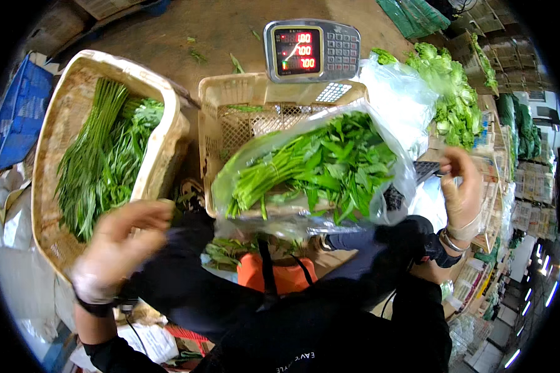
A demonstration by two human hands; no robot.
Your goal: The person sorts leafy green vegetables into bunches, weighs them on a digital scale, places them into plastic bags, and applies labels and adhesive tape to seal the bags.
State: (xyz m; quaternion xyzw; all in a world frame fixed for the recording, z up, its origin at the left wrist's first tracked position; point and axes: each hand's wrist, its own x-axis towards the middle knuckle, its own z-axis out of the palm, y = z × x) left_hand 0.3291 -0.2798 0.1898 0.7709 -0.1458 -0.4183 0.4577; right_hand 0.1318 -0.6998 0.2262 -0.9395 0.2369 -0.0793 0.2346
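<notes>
Green bundle (336, 155) in clear bag (399, 149) on basket (206, 124); more greens (96, 155) left in crate (42, 168). Right hand (463, 193): fingers parted; left hand (124, 239): blurred, cannot tell.

black top (348, 329), dark trousers (196, 273), silvery bracelet (454, 244), perhaps black wristband (93, 306)
</notes>
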